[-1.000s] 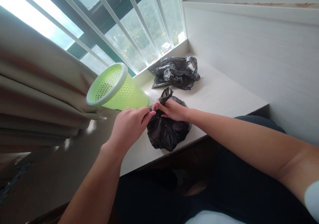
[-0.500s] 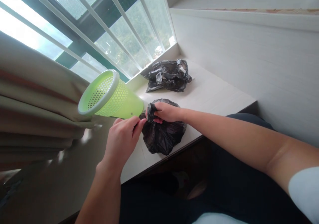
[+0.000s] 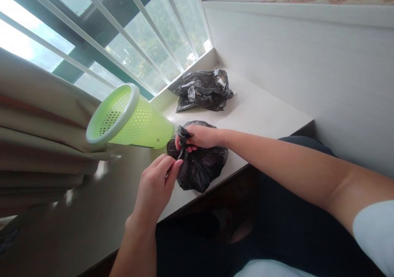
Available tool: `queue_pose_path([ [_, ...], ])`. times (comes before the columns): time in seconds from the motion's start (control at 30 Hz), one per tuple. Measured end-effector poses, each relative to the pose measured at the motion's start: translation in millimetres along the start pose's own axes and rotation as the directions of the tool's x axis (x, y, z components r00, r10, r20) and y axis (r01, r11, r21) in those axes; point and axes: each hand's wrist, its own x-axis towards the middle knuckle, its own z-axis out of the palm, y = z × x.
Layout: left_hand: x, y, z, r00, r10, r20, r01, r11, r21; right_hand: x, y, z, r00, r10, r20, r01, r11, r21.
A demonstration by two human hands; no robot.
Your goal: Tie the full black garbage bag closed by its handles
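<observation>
A full black garbage bag (image 3: 201, 168) rests on the pale ledge, its neck gathered and twisted upward. Fingers of my right hand (image 3: 200, 137) are wrapped around that gathered neck, with a tuft of plastic sticking out above them. Just to the left, my left hand (image 3: 161, 178) pinches a strand of the same bag between thumb and index finger, drawn out from the neck. Beside the bag stands a light green perforated wastebasket (image 3: 138, 121), its mouth showing no liner over the rim.
Behind the bag, a crumpled black plastic bag (image 3: 205, 90) lies near the barred window (image 3: 147, 35). Beige curtains (image 3: 40, 125) hang at the left. A pale wall (image 3: 292, 59) rises on the right, and the ledge (image 3: 261, 106) ends in a dark front edge.
My left hand has shifted slightly right and down, drawing the pinched strand toward me. My right hand keeps its hold on the neck. The whole view has shifted a little.
</observation>
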Motion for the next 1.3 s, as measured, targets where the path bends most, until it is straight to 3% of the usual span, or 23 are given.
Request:
queue_pose_path([
  [0.5,-23,-1,32.2,0.978,-0.207,0.036,0.21,0.965,-0.154,1,5,-2,1.0,-0.007,-0.026,0.007,1.0,0.009],
  [0.67,-10,-6,22.8,0.95,-0.303,0.076,0.305,0.952,-0.02,3,8,2,0.998,-0.033,-0.055,0.037,0.998,0.06],
  [0.77,4,-1,19.9,0.927,-0.372,0.047,0.37,0.928,0.053,3,8,5,0.995,-0.073,-0.06,0.073,0.997,-0.002],
  [0.93,27,7,31.1,0.92,-0.37,0.129,0.352,0.925,0.143,-1,8,12,0.966,-0.209,-0.151,0.207,0.978,-0.027],
  [1.1,35,3,39.7,0.927,-0.373,0.027,0.366,0.92,0.138,-4,6,12,0.946,-0.255,-0.197,0.236,0.965,-0.116],
  [1.3,31,-5,31.5,0.932,-0.357,-0.058,0.362,0.927,0.103,-1,4,9,0.926,-0.302,-0.225,0.245,0.937,-0.25],
])
